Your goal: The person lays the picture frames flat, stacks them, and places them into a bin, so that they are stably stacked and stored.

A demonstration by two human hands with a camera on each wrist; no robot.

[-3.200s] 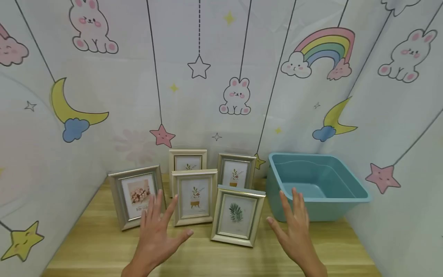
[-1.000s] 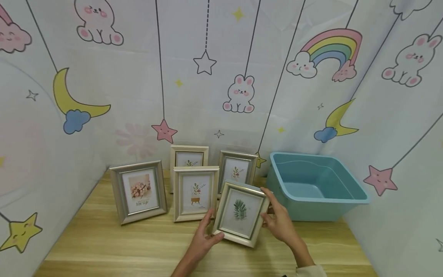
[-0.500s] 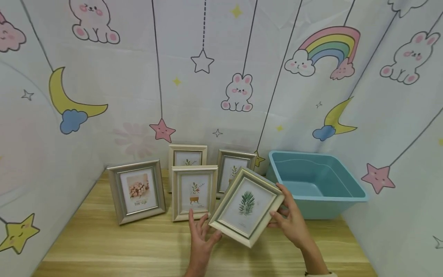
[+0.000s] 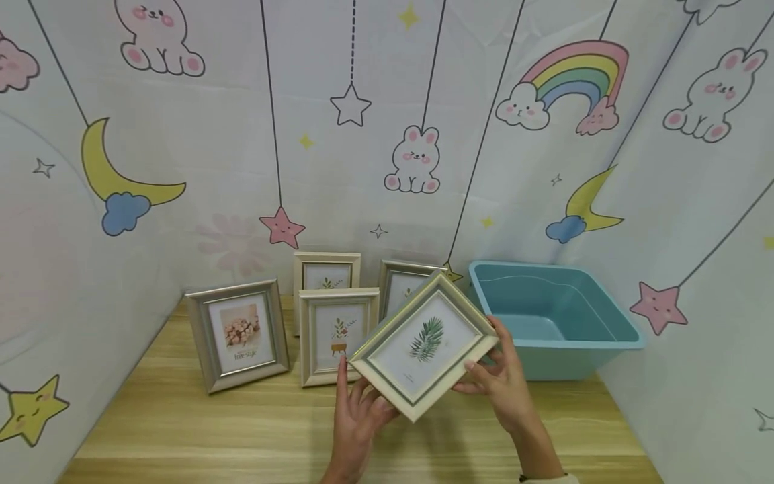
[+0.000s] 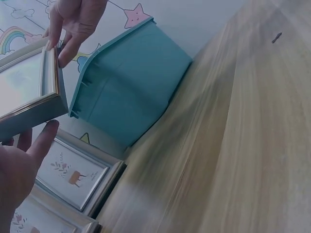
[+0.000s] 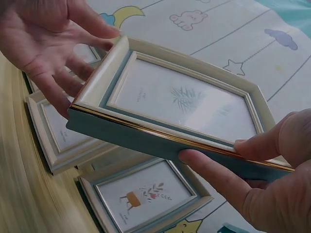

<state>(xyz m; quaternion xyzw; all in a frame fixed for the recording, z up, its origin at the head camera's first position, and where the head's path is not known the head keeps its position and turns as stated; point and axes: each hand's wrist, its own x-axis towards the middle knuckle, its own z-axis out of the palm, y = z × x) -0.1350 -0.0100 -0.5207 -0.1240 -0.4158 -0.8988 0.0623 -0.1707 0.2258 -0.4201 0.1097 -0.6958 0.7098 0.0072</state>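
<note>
In the head view a pale gold picture frame (image 4: 426, 346) with a green palm leaf print is raised off the table and turned corner-down. My right hand (image 4: 508, 390) pinches its right edge, thumb on the front moulding and fingers along the side, as the right wrist view shows. Fingers loosely extended, my left hand (image 4: 359, 423) spans the frame's lower left edge, its fingertips right at the moulding. Part of that hand is hidden behind the frame. The left wrist view shows the frame (image 5: 34, 87) edge-on between both hands.
A standing frame with a flower photo (image 4: 242, 336) is at the left. Behind the held frame stand several plant-print frames, such as a cream one (image 4: 338, 336). A blue-green plastic tub (image 4: 556, 343) sits at the right rear on the wooden table (image 4: 199, 430), against a cartoon-printed backdrop.
Both hands, first spread above the table, have come to the palm leaf frame. It has been lifted and rotated clockwise, and the left hand has slid to its lower left edge.
</note>
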